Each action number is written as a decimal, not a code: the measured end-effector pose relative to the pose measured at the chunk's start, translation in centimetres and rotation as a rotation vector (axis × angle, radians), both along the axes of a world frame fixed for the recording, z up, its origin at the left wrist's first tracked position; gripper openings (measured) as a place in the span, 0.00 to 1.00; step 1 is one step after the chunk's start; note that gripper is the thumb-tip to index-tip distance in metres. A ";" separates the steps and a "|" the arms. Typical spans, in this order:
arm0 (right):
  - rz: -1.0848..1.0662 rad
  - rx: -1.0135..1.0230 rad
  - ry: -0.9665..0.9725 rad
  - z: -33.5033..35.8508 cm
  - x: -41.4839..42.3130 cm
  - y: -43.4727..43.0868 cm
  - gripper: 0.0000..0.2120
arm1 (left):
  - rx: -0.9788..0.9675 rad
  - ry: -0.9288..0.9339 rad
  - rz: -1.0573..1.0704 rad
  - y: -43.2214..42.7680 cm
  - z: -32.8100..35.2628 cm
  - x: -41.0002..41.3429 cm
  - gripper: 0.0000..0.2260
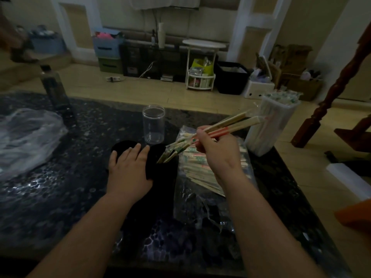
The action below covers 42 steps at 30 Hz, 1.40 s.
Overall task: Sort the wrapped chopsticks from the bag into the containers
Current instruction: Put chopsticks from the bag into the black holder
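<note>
Pinching wrapped chopsticks in the right grip, just above the bag on the bench. Resting the left grip flat, fingers straight, on dark shapes, hard to make out. Facing a clear jar beyond it, a full white container beyond the right grip.

On the table, a jar is set behind the bag of chopsticks; a filled container is placed to its right, a crumpled plastic bag far left.

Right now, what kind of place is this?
Probably a home living room, not a workshop: storage bins and a white rack of household items along the wall, a wooden stair post at right, and a tiled floor.
</note>
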State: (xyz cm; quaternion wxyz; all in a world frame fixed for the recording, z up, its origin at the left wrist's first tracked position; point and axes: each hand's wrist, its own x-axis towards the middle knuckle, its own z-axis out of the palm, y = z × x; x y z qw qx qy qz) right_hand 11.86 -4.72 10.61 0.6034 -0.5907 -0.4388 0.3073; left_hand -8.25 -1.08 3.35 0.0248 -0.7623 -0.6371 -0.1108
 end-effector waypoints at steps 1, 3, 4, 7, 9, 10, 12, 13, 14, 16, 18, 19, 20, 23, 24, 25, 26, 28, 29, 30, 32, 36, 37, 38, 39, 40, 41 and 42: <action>0.002 -0.005 -0.056 0.0 -0.2 0.1 0.04 | 0.004 0.002 0.000 0.0 0.0 0.0 0.40; 0.035 -0.062 -0.180 -0.3 -0.7 0.3 0.04 | 0.010 0.003 -0.003 0.0 0.0 0.0 0.40; 0.057 -0.102 -0.209 -0.5 -1.0 0.3 0.03 | 0.008 0.001 -0.005 -0.1 0.0 0.0 0.40; 0.057 -0.092 -0.171 -0.8 -1.3 0.3 0.02 | 0.010 -0.010 -0.006 0.0 -0.1 -0.1 0.40; -0.006 -0.022 -0.128 -0.9 -1.2 0.3 0.03 | 0.013 -0.008 -0.002 0.0 -0.1 -0.1 0.40; -0.032 0.009 -0.110 -0.8 -1.1 0.3 0.02 | 0.013 -0.007 -0.001 0.0 -0.1 0.0 0.40; -0.021 0.024 -0.123 -0.8 -1.1 0.4 0.02 | 0.010 -0.004 0.000 0.0 -0.1 0.0 0.40; 0.017 0.000 -0.127 -0.9 -1.2 0.4 0.02 | 0.009 0.000 0.000 0.0 -0.1 0.0 0.40; 0.060 -0.035 -0.116 -1.1 -1.3 0.4 0.02 | 0.008 0.003 0.001 0.0 -0.1 -0.1 0.40; 0.125 -0.082 -0.065 -1.3 -1.4 0.4 0.03 | 0.004 0.001 0.003 0.0 0.0 0.0 0.40; 0.112 -0.064 -0.045 -1.4 -1.5 0.3 0.05 | -0.003 0.002 0.005 0.0 0.1 0.0 0.40; 0.085 -0.030 -0.040 -1.4 -1.5 0.2 0.06 | -0.005 0.005 0.006 0.0 0.1 0.0 0.40; 0.056 0.011 -0.031 -1.3 -1.5 0.1 0.05 | -0.004 0.007 0.007 0.0 0.2 0.1 0.41; -0.012 0.103 -0.023 -1.0 -1.7 -0.3 0.04 | -0.003 0.002 0.007 -0.1 0.2 0.1 0.41; -0.015 0.110 -0.062 -0.9 -1.7 -0.3 0.06 | -0.004 0.001 0.006 -0.1 0.2 0.1 0.41; -0.004 0.104 -0.111 -0.8 -1.7 -0.4 0.06 | -0.008 0.002 0.005 -0.1 0.2 0.1 0.41; 0.012 0.089 -0.159 -0.8 -1.6 -0.4 0.07 | -0.010 0.005 0.004 -0.1 0.3 0.1 0.41; 0.032 0.044 -0.187 -0.7 -1.4 -0.3 0.08 | -0.011 0.014 0.007 -0.1 0.3 0.1 0.41; 0.048 0.020 -0.169 -0.8 -1.2 -0.2 0.08 | -0.010 0.015 0.008 -0.1 0.3 0.1 0.40; 0.080 -0.001 -0.150 -1.0 -1.0 -0.2 0.08 | -0.007 0.014 0.008 -0.1 0.3 0.1 0.40; 0.134 -0.048 -0.168 -1.4 -0.7 -0.2 0.11 | 0.001 0.005 0.006 -0.2 0.3 0.2 0.40; 0.085 -0.139 -0.179 -2.3 0.8 -0.5 0.09 | -0.005 0.009 0.010 -0.2 0.3 0.2 0.40; 0.083 -0.161 -0.185 -2.4 1.2 -0.7 0.05 | -0.004 0.010 0.011 -0.2 0.3 0.2 0.40; 0.083 -0.181 -0.210 -2.5 1.6 -0.9 0.04 | -0.002 0.009 0.011 -0.2 0.3 0.2 0.40; 0.084 -0.210 -0.263 -2.7 2.0 -1.0 0.04 | -0.003 0.010 0.010 -0.2 0.3 0.2 0.40; 0.094 -0.248 -0.313 -2.8 2.3 -1.3 0.04 | -0.005 0.014 0.011 -0.2 0.3 0.3 0.40; 0.106 -0.292 -0.356 -2.7 2.5 -1.6 0.05 | -0.006 0.021 0.013 -0.1 0.4 0.3 0.40; 0.123 -0.334 -0.380 -2.7 2.8 -1.8 0.06 | -0.005 0.027 0.015 -0.2 0.4 0.4 0.40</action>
